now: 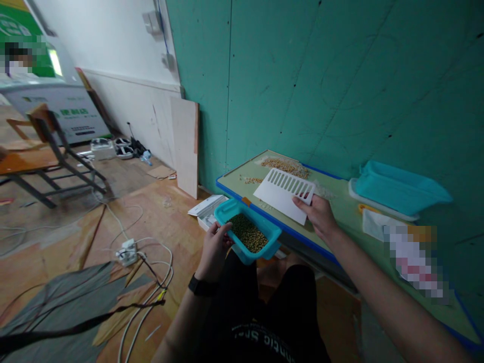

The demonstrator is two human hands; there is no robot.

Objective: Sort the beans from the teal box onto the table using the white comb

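My left hand (212, 248) is closed on the near left rim of a turquoise plastic tub (271, 245), which it holds over my lap at the table's front edge. Inside the tub lie small dark green beans (241, 225) and yellowish beans (257, 241). In my right hand (319, 216), a flat white slotted scoop (278, 202) is gripped by its right end, tilted above the table, its row of slots toward the wall. Behind the scoop, a pile of pale yellow beans (289, 167) is spread on the table, partly covered by the scoop.
The green table (321, 233) with blue edging stands against a teal wall. At its right are a turquoise bin (401, 186), a white tray (353, 190) and a blurred package (414, 264). A white box (207, 209) sits left of the tub. Cables and a power strip (127, 252) lie on the floor.
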